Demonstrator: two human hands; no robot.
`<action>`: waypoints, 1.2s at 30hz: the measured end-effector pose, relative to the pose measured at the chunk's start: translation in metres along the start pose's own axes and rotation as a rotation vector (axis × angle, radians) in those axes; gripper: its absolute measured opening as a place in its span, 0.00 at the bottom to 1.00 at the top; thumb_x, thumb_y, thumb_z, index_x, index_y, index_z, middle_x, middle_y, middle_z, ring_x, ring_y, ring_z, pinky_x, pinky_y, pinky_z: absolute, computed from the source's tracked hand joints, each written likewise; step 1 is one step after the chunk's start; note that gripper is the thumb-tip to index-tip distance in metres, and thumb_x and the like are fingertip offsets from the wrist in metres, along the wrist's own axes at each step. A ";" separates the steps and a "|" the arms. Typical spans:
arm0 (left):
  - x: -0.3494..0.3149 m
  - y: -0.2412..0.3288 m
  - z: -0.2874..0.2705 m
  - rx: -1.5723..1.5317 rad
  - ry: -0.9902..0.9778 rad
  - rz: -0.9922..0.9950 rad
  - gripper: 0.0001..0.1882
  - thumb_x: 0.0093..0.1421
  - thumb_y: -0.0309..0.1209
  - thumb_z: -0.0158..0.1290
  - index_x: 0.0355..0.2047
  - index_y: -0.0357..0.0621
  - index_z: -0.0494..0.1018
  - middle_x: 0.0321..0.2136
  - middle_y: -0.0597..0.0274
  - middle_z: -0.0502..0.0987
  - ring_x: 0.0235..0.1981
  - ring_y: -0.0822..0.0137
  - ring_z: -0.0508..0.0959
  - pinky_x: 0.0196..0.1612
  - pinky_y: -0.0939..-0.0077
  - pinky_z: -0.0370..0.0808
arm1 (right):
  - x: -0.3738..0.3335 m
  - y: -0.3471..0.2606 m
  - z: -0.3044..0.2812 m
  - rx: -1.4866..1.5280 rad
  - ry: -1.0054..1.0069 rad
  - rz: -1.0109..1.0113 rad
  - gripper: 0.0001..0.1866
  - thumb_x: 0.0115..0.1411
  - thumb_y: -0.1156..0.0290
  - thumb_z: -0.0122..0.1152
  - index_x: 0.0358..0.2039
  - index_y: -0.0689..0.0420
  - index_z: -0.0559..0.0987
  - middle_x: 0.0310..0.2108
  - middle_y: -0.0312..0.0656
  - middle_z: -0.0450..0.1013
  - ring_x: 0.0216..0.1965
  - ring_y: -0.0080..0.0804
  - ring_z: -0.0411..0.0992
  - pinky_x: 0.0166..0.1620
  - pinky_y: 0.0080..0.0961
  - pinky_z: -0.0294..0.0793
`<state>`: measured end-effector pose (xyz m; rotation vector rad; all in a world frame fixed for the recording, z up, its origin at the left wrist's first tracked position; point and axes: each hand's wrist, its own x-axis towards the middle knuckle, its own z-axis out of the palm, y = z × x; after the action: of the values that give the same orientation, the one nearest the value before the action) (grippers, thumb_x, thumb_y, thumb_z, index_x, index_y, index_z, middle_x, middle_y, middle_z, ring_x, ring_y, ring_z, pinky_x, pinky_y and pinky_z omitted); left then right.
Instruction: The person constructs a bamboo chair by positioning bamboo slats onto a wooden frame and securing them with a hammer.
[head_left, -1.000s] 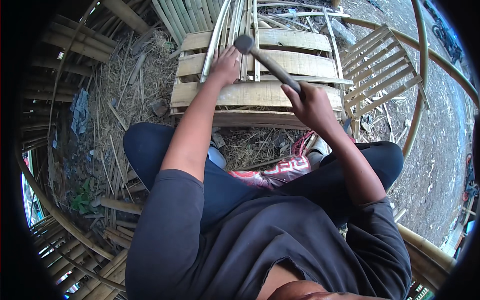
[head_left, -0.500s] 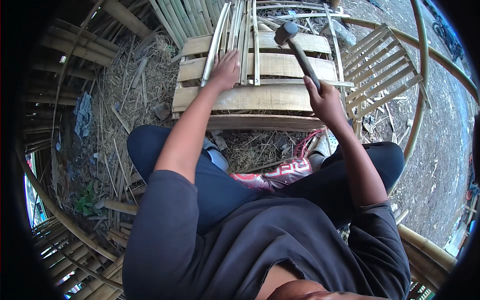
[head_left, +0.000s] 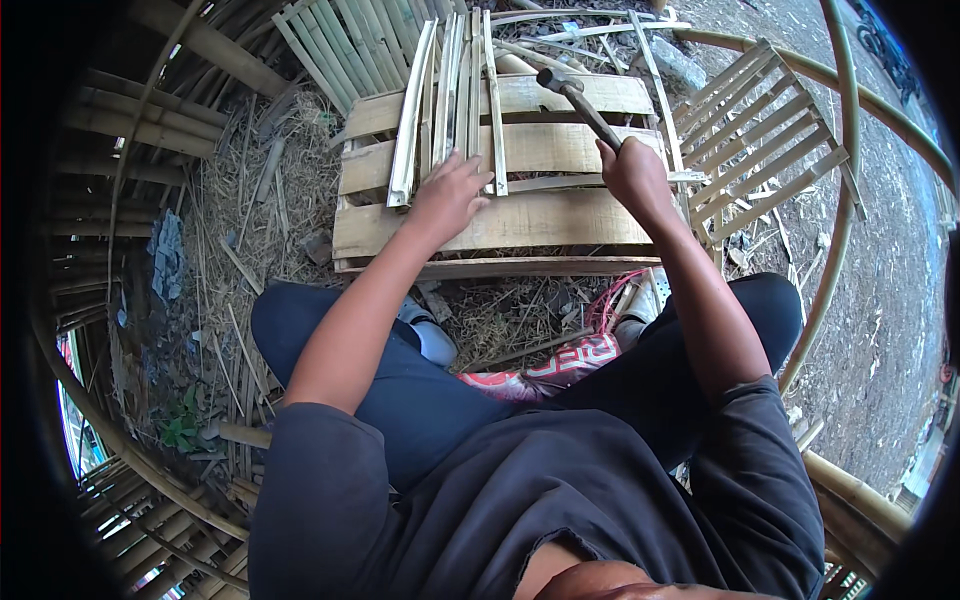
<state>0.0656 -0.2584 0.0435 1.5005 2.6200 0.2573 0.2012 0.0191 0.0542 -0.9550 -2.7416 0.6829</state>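
Observation:
My left hand (head_left: 448, 202) lies with its fingers apart over the near ends of several pale bamboo strips (head_left: 465, 95). The strips run side by side, away from me, across a low slatted wooden bench (head_left: 560, 212). In my right hand (head_left: 637, 180) is the handle of a hammer (head_left: 592, 115), whose dark head points to the far left above the bench's far planks. Another thin strip (head_left: 555, 182) lies crosswise on the bench, between my two hands. My right fingers are wrapped round the handle and partly hidden.
A slatted bamboo panel (head_left: 765, 140) leans at the bench's right, and another panel (head_left: 345, 50) stands at the far left. Long curved bamboo poles (head_left: 845, 180) frame the right side. Straw and scraps (head_left: 265, 210) litter the ground. A red-and-white printed sack (head_left: 545, 370) lies between my legs.
My left hand has drawn back toward me along the strips, and its fingers are more spread. The hammer has come down nearer the bench, with my right hand reaching slightly farther forward.

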 end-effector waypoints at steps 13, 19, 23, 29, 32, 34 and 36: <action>0.011 -0.002 -0.003 0.037 0.123 0.139 0.17 0.56 0.31 0.65 0.43 0.43 0.74 0.58 0.56 0.72 0.69 0.55 0.65 0.73 0.49 0.59 | 0.052 -0.019 0.037 -0.195 0.038 -0.144 0.18 0.61 0.60 0.69 0.38 0.64 0.79 0.41 0.60 0.78 0.44 0.57 0.79 0.46 0.52 0.78; 0.014 -0.017 -0.025 0.011 0.163 0.218 0.15 0.54 0.23 0.62 0.42 0.42 0.74 0.50 0.59 0.74 0.62 0.59 0.72 0.70 0.48 0.63 | 0.039 -0.056 -0.004 -0.098 -0.203 -0.341 0.41 0.66 0.33 0.51 0.47 0.66 0.79 0.48 0.62 0.75 0.55 0.59 0.73 0.56 0.49 0.74; 0.018 -0.013 -0.045 -0.008 0.134 0.238 0.16 0.53 0.23 0.63 0.41 0.42 0.74 0.46 0.60 0.75 0.56 0.58 0.76 0.67 0.49 0.68 | 0.030 -0.048 -0.023 -0.268 -0.374 -0.623 0.39 0.67 0.37 0.54 0.53 0.67 0.75 0.48 0.62 0.75 0.55 0.59 0.73 0.57 0.49 0.74; 0.024 0.008 -0.074 -0.126 0.011 0.101 0.24 0.53 0.23 0.64 0.51 0.52 0.75 0.50 0.68 0.78 0.52 0.55 0.78 0.60 0.60 0.77 | 0.038 -0.019 0.009 -0.118 -0.108 -0.331 0.25 0.63 0.56 0.64 0.49 0.65 0.74 0.46 0.64 0.75 0.51 0.60 0.75 0.51 0.52 0.76; 0.025 0.007 -0.076 -0.102 0.086 0.171 0.28 0.54 0.24 0.64 0.55 0.58 0.76 0.53 0.71 0.79 0.51 0.55 0.78 0.57 0.62 0.78 | 0.043 -0.017 0.012 -0.130 -0.190 -0.308 0.25 0.62 0.61 0.66 0.50 0.66 0.72 0.46 0.65 0.75 0.47 0.63 0.77 0.50 0.51 0.78; 0.027 0.003 -0.074 -0.056 0.076 0.201 0.29 0.54 0.24 0.64 0.57 0.60 0.76 0.55 0.72 0.78 0.51 0.55 0.79 0.56 0.63 0.78 | 0.039 -0.018 0.014 -0.178 -0.143 -0.366 0.25 0.60 0.64 0.68 0.51 0.67 0.71 0.47 0.66 0.75 0.47 0.62 0.77 0.49 0.51 0.78; 0.028 -0.001 -0.071 -0.087 0.123 0.254 0.26 0.55 0.24 0.64 0.55 0.61 0.77 0.53 0.72 0.79 0.50 0.56 0.79 0.56 0.62 0.78 | 0.038 -0.023 0.012 -0.180 -0.150 -0.340 0.25 0.59 0.66 0.69 0.50 0.67 0.70 0.47 0.65 0.75 0.47 0.62 0.77 0.49 0.51 0.78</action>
<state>0.0373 -0.2413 0.1127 1.8404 2.4653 0.4934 0.1551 0.0225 0.0546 -0.4586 -3.0314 0.4716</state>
